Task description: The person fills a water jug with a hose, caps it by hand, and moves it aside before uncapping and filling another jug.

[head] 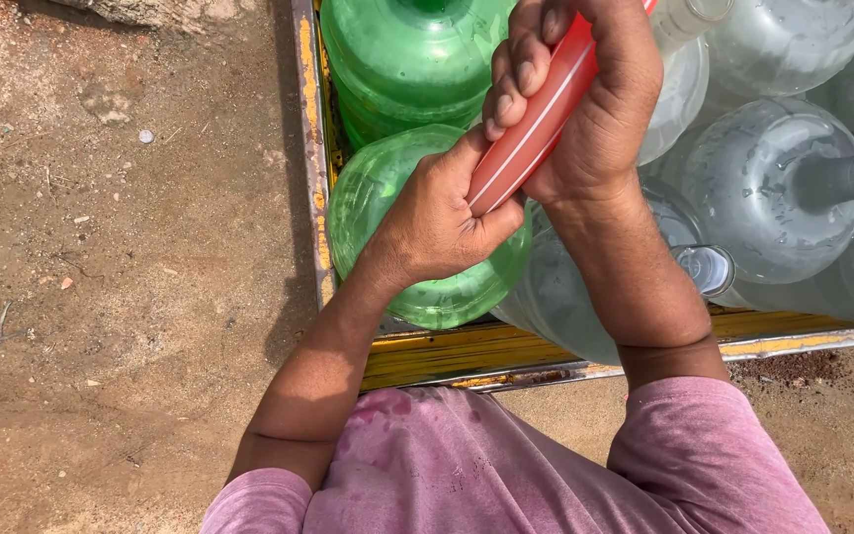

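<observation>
A red hose (534,124) with thin white stripes runs between both my hands. My right hand (585,89) is wrapped around its upper part, fingers curled over it. My left hand (442,218) pinches its lower end, thumb against the tip, right above a green water jug (378,198) standing upright in a cart. The jug's mouth is hidden under my left hand.
A second green jug (407,59) stands behind the first. Several clear jugs (773,178) fill the right side of the yellow-edged metal cart (467,351), some lying on their sides. Brown dirt ground (121,257) lies to the left.
</observation>
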